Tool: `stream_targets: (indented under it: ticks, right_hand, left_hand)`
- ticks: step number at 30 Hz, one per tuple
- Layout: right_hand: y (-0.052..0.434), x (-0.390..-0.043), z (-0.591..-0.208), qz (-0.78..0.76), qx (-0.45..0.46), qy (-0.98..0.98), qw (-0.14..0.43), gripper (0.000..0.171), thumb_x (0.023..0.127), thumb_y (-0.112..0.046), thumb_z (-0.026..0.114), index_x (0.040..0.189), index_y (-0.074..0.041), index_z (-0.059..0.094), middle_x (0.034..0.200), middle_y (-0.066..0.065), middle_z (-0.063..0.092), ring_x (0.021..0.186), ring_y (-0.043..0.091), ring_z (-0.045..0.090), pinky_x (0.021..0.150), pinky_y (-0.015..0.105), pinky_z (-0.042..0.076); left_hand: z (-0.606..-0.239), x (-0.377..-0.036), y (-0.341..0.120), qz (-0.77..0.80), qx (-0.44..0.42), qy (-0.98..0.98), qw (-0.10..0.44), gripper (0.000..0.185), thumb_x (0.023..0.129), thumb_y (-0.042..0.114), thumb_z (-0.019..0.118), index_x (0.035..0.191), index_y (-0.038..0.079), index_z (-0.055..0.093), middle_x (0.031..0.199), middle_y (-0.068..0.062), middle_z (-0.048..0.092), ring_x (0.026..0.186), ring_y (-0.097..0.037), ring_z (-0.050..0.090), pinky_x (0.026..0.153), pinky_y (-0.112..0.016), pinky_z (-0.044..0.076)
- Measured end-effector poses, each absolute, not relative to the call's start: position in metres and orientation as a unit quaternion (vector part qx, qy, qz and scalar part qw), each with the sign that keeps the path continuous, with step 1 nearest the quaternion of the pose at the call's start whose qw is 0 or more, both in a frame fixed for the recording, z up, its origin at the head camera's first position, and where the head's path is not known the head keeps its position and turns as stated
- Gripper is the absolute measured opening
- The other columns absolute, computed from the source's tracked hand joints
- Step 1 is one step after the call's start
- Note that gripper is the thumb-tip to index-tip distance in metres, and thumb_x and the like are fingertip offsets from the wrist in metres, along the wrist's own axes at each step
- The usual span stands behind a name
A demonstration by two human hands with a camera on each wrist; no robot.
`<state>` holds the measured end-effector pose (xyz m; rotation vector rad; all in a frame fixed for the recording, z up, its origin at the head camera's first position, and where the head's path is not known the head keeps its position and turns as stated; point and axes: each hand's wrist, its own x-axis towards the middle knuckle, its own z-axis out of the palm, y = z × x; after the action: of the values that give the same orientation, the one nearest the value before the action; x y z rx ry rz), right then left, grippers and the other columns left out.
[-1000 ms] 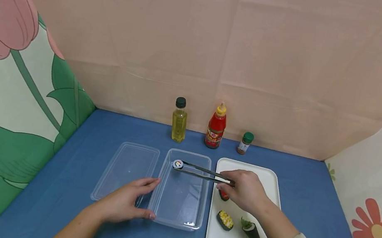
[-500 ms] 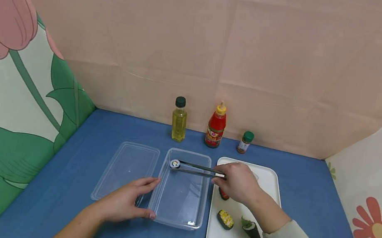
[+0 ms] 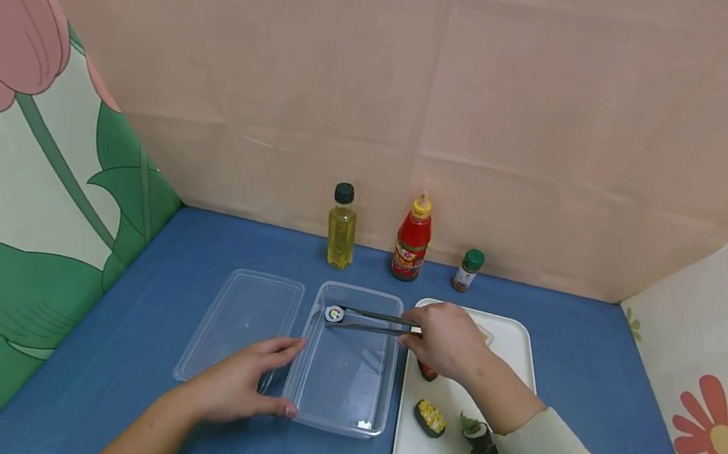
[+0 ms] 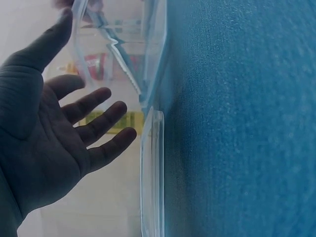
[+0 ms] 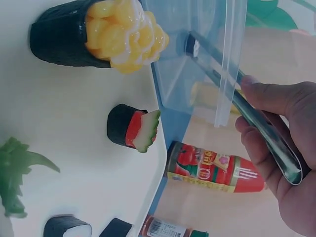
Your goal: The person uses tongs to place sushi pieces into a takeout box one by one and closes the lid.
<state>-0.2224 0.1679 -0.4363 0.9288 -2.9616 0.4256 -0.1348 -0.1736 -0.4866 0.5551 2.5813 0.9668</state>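
**Sushi roll now down at the container's far-left corner**

Surface point(image 3: 120, 347): blue, carries everything; white tray point(image 3: 518, 341) on the right, clear lid point(image 3: 240, 319) on the left, clear container point(image 3: 347, 373) between them.

Change over the last second: right hand point(image 3: 449, 343) has slid left and slightly away from the person, off the tray toward the container's right wall; tongs point(image 3: 377, 322) went with it and now reach across the container; sushi roll point(image 3: 335, 314) at their tips has dropped from above the rim to low in the far-left corner; reads as placement nearly done, release pending. Left hand point(image 3: 237, 382) unchanged, flat against the container's near-left side.

Grip state: right fingers curled round the tongs, tongs closed on the roll; left fingers straight, steadying, holding nothing.

View differences: head view alone shows the roll; right wrist view shows the tongs' handle point(image 5: 266, 133) in the fingers, plus corn-topped sushi point(image 5: 98, 32) and cucumber roll point(image 5: 131, 128) on the tray, ketchup bottle point(image 5: 212, 170) beyond; left wrist view shows the open palm point(image 4: 44, 143) beside the lid edge point(image 4: 152, 173).
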Motion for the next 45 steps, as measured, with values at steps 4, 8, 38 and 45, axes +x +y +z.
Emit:
stream_targets:
  ticks: [4,8,38,45]
  right_hand:
    - [0.169,-0.221,-0.435,0.132,0.286,-0.949,0.000,0.028,0.086,-0.030,0.087,0.109,-0.015,0.082,0.093,-0.003,0.077,0.077,0.010,0.065,0.072,0.033,0.055]
    - [0.174,-0.218,-0.433,0.126,0.279,-0.952,0.009,0.031,0.086,-0.034,0.086,0.112,-0.018,0.082,0.093,-0.007,0.077,0.075,0.008,0.062,0.070,0.033,0.053]
    - [0.239,-0.182,-0.433,0.256,0.208,-0.941,0.075,0.043,0.082,-0.033,0.090,0.118,-0.011,0.080,0.087,-0.003,0.076,0.061,0.005,0.056,0.051,0.024,0.047]
    - [0.252,-0.171,-0.435,0.248,0.206,-0.941,0.105,0.042,0.081,-0.033,0.091,0.115,-0.012,0.080,0.073,-0.013,0.064,0.054,0.002,0.047,0.047,0.024,0.040]
  left_hand:
    - [-0.485,-0.134,-0.173,0.342,0.187,0.906,0.166,0.097,0.084,0.051,0.085,0.163,0.021,0.037,0.164,-0.008,0.037,0.149,-0.039,0.035,0.113,-0.064,0.036]
    - [-0.483,-0.134,-0.172,0.337,0.181,0.908,0.169,0.097,0.083,0.051,0.085,0.163,0.022,0.037,0.164,-0.008,0.037,0.149,-0.039,0.035,0.113,-0.064,0.036]
    - [-0.482,-0.134,-0.172,0.338,0.171,0.909,0.171,0.098,0.082,0.052,0.085,0.163,0.021,0.037,0.165,-0.008,0.037,0.149,-0.039,0.035,0.113,-0.065,0.035]
    - [-0.482,-0.135,-0.170,0.337,0.171,0.910,0.171,0.099,0.082,0.052,0.085,0.163,0.021,0.038,0.164,-0.007,0.037,0.149,-0.038,0.035,0.114,-0.064,0.035]
